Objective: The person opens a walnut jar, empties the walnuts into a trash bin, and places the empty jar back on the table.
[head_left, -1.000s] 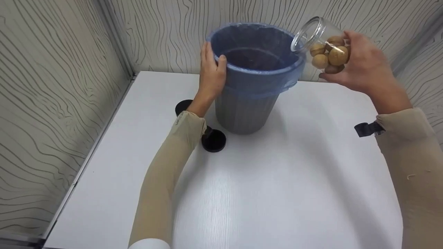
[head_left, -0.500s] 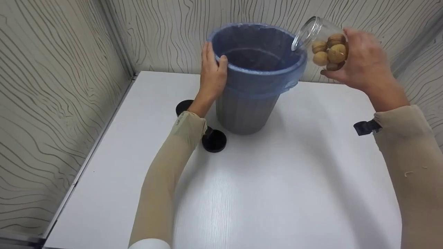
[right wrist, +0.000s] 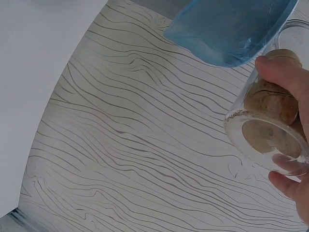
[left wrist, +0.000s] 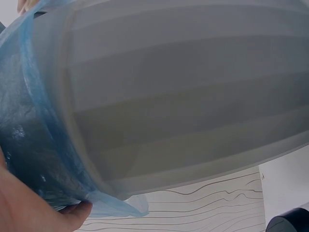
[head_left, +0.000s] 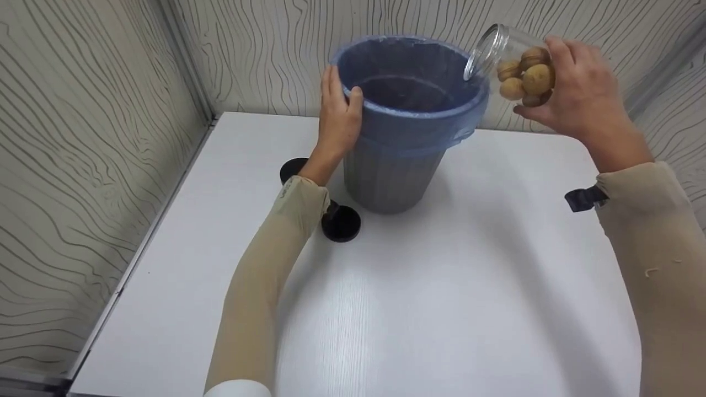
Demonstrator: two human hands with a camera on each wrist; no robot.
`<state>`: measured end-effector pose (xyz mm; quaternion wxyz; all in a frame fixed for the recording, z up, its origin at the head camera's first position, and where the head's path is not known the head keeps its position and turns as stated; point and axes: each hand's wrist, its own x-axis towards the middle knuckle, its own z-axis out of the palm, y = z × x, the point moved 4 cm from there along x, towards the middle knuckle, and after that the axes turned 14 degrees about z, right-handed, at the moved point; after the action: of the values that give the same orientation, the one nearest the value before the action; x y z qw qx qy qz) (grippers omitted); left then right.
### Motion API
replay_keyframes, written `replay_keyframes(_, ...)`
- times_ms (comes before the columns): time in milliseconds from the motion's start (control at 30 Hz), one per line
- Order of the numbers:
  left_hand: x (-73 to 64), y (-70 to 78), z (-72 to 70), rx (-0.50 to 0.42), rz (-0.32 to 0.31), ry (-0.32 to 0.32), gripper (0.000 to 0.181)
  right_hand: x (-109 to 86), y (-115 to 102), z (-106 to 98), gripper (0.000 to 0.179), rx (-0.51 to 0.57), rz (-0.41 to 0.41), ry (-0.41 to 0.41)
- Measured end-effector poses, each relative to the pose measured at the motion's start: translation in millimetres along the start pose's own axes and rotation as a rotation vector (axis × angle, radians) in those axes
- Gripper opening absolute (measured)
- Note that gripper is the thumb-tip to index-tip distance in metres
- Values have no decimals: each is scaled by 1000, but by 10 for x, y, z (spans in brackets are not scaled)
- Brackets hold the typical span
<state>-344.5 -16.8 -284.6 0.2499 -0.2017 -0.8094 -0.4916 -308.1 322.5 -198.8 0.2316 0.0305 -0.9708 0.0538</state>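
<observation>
A grey bin (head_left: 389,182), lined with a blue bag (head_left: 408,129), stands on the white table. In the head view my left hand (head_left: 337,118) rests on the left outside of its rim, fingers straight. My right hand (head_left: 584,91) grips the base end of a clear jar (head_left: 510,47), tilted with its mouth toward the bin and its lip at the bin's right rim. Several round, tan-brown pieces with seams (head_left: 536,80) lie inside the jar near the base; their kind is unclear. The right wrist view shows the jar's base (right wrist: 265,140), fingers and thumb around it.
Two black round objects lie on the white table (head_left: 441,303): a disc (head_left: 341,225) in front of the bin and another (head_left: 292,168) partly behind the left forearm. Wood-grain patterned walls (head_left: 265,60) stand behind and at both sides.
The right hand and the jar have risen slightly, and the jar has tipped a little more toward the bin. The pieces have shifted slightly with it. The left hand and bin stay nearly still.
</observation>
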Motion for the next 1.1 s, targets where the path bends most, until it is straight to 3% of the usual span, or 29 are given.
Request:
replay_keyframes(433,12,-14,7,-3,0,-2,64,20,-25,-38,94,-11,3,-31)
replay_keyframes(900,1,-22,-5,-17,-9,-9,64,28,-55,-55,95,-3,-37,-6)
replay_keyframes(1100,-5,-18,5,-16,-9,-23,64,46,-64,-75,94,-7,-87,41)
